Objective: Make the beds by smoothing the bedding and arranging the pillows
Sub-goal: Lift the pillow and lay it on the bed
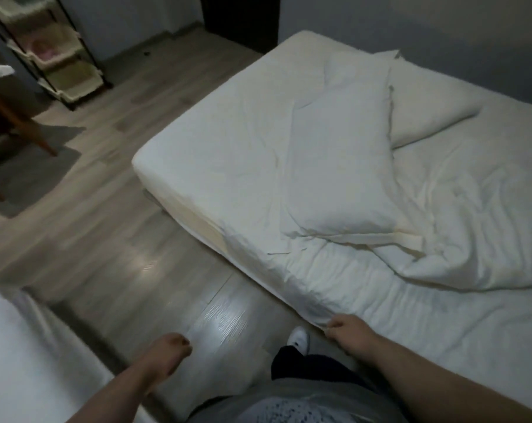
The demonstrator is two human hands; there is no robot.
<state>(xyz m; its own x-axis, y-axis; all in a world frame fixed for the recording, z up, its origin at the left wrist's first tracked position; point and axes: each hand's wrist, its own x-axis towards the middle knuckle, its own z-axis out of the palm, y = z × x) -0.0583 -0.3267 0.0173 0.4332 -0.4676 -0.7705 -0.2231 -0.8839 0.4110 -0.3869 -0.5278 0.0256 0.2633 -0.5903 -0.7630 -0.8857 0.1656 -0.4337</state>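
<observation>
The floor [106, 239] is grey wood-grain plank, with a bright glare patch [222, 319] near the bottom centre and a grey rug [36, 172] lying flat at the left. A black-framed storage rack [64, 61] with tiered cream bins stands at the far left, near a brown wooden furniture leg [27, 129] that ends on the rug. The walls [441, 29] are plain grey, a dark opening [237, 16] sits at top centre, and the lighting is dim

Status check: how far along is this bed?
Nothing looks finished. In hand: the right hand grips the sheet at the bed's near edge. Still to do: the duvet lies bunched, the front pillow and back pillow lie askew. The left hand holds nothing.
</observation>
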